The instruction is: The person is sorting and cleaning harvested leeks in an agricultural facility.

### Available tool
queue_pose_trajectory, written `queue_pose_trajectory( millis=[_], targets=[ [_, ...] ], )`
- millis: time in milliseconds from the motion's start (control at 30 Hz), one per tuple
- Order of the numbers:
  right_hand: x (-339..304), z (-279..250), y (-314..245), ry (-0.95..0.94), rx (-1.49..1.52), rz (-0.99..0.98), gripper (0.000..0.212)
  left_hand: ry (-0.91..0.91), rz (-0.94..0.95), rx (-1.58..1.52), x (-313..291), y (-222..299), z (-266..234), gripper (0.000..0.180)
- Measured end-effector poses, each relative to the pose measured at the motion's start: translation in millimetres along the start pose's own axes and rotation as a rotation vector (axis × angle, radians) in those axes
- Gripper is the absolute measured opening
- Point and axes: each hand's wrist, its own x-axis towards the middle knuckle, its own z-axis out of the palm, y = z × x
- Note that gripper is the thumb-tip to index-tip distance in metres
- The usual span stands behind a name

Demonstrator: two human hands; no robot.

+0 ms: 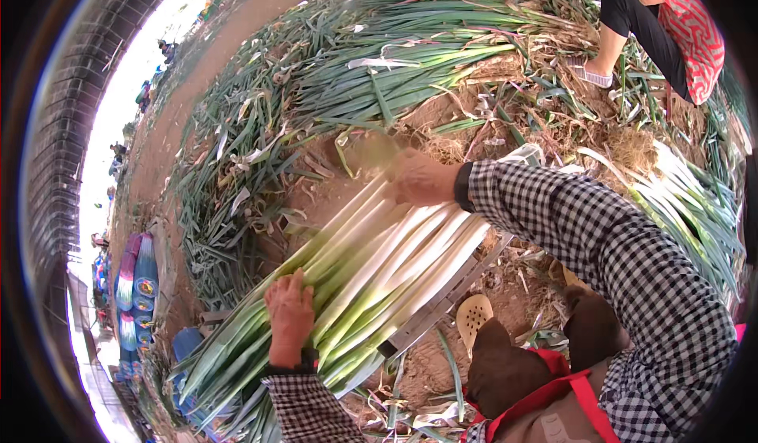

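A pile of long green onions (395,265) lies slantwise before me, white stems toward the upper right and green leaves toward the lower left. My left hand (290,314) rests on the leafy part, its fingers apart on top of the stalks. At the other end, my right hand (426,178) is closed around the root end of a green onion (359,206), whose roots are smeared by motion. That stalk runs down the pile's left side toward my left hand. Under the white stems shows the metal edge of a stand (450,289).
Heaps of green onions (395,56) cover the ground beyond. Another bunch (679,190) lies at the right. A person in a red patterned top (687,24) sits at the upper right. Wrapped rolls (142,293) stand at the left. My shoe (474,317) is below the stand.
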Motion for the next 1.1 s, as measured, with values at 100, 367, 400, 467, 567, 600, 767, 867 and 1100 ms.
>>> queue_pose_trajectory(
  millis=[100, 367, 400, 467, 567, 600, 767, 867, 1100],
  targets=[
    [-2, 15, 16, 0.165, -0.036, -0.028, 0.013, 0.082, -0.004, 0.026, 9, 21, -5, 0.043],
    [15, 43, 46, 0.156, -0.158, 0.045, 0.012, -0.012, 0.071, 0.108, 43, 27, -15, 0.026],
    [9, 43, 41, -0.042, -0.137, 0.05, 0.012, -0.014, 0.064, 0.11, 37, 28, -13, 0.026],
    [-10, 29, 28, 0.068, -0.152, -0.06, 0.018, -0.027, 0.075, 0.112, 29, 32, -14, 0.021],
    [-6, 25, 47, 0.021, -0.332, -0.034, 0.018, -0.055, 0.053, 0.153, 45, 38, -10, 0.019],
    [1, 27, 51, -0.065, -0.465, 0.007, 0.017, -0.031, 0.058, 0.144, 51, 37, -9, 0.017],
    [11, 12, 50, 0.335, -0.414, -0.025, 0.011, -0.037, 0.04, 0.109, 48, 23, -11, 0.016],
    [18, 10, 72, 0.632, -0.239, -0.162, 0.008, 0.083, 0.056, 0.063, 59, 21, -22, 0.016],
    [29, 62, 105, 0.661, -0.249, 0.066, 0.003, 0.027, 0.118, 0.142, 92, 31, -6, 0.019]
  ],
)
